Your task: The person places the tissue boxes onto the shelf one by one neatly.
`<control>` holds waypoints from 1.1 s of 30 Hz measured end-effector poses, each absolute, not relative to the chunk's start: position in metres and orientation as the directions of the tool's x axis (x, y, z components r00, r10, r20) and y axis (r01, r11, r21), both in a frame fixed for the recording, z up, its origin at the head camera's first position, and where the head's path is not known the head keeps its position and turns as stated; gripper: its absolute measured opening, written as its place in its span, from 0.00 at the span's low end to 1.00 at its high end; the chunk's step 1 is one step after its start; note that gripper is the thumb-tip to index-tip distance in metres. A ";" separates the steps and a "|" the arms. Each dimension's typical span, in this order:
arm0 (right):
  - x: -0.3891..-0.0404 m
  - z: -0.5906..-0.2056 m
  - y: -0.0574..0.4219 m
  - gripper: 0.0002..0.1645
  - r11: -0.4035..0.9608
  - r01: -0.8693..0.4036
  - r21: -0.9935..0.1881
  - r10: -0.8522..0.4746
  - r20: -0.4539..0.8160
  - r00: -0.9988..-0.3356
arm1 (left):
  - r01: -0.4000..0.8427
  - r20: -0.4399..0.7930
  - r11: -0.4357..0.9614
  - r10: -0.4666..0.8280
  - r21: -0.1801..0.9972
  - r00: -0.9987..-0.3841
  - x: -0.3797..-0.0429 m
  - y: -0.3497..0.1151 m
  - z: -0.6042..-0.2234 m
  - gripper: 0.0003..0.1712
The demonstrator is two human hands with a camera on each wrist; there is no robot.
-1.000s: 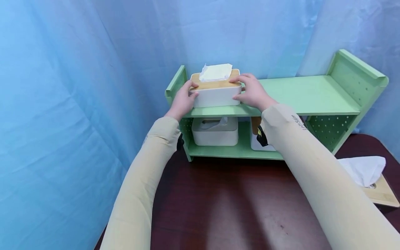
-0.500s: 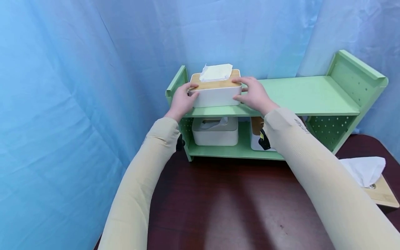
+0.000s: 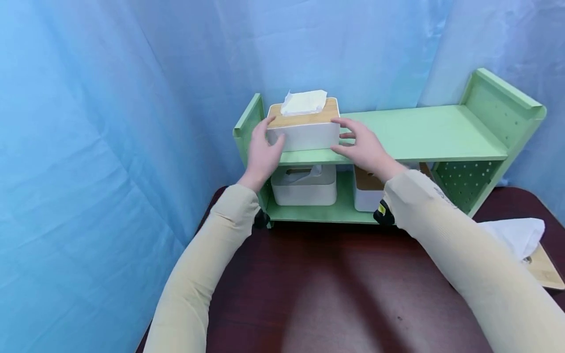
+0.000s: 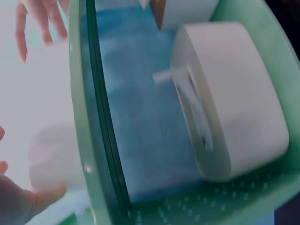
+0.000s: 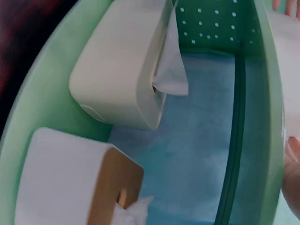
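A white tissue box (image 3: 304,137) with a wooden lid and a tissue sticking up sits at the left end of the green shelf's top board (image 3: 423,132). My left hand (image 3: 262,159) is at its front left corner, fingers and thumb spread. At the right end, the index finger and thumb of my right hand (image 3: 366,149) overlap the box's edge, loosely parted. Only the thumb side of the left hand (image 4: 23,201) shows in the left wrist view. Part of the right hand (image 5: 293,180) appears at the right wrist view's edge, beside the box's pale side.
On the lower board stand a cream tissue box (image 3: 304,193) and a white one with a brown wooden lid (image 3: 367,196). Another wooden-lidded tissue box (image 3: 545,267) is on the dark table (image 3: 326,294) at right. Blue curtains (image 3: 185,63) hang behind and at left.
Both hands have loosened from the box: the left thumb and fingers have spread and drawn toward me, the right hand has shifted slightly right and down. The box stays in place.
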State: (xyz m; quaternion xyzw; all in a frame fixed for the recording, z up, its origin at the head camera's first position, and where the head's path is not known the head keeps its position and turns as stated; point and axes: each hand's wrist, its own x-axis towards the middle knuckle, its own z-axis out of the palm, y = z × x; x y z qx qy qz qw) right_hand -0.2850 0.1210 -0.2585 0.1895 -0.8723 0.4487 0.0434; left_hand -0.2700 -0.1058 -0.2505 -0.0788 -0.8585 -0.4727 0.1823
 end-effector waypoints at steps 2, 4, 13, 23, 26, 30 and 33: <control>-0.280 -0.265 0.121 0.39 0.511 -0.392 -0.765 -0.301 0.268 -0.915 | 0.327 0.404 0.541 -0.025 0.775 -0.915 -0.265 -0.101 -0.255 0.29; -0.275 -0.269 0.122 0.38 0.502 -0.419 -0.756 -0.307 0.297 -0.904 | 0.352 0.423 0.522 -0.019 0.777 -0.906 -0.260 -0.097 -0.260 0.28; -0.240 -0.292 0.137 0.25 0.513 -0.557 -0.653 -0.331 0.448 -0.830 | 0.410 0.423 0.305 0.025 0.860 -0.906 -0.234 -0.090 -0.293 0.21; -0.201 -0.352 0.170 0.21 0.433 -0.582 -0.688 -0.293 0.503 -0.813 | 0.474 0.453 0.283 0.139 0.834 -0.880 -0.201 -0.076 -0.343 0.16; -0.186 -0.378 0.189 0.21 0.433 -0.569 -0.699 -0.258 0.509 -0.821 | 0.469 0.439 0.305 0.166 0.829 -0.883 -0.191 -0.070 -0.361 0.16; -0.169 -0.406 0.219 0.22 0.472 -0.544 -0.694 -0.219 0.505 -0.835 | 0.481 0.438 0.343 0.199 0.807 -0.877 -0.183 -0.061 -0.380 0.17; -0.156 -0.421 0.246 0.24 0.483 -0.536 -0.692 -0.204 0.507 -0.838 | 0.487 0.434 0.374 0.220 0.790 -0.874 -0.176 -0.055 -0.392 0.18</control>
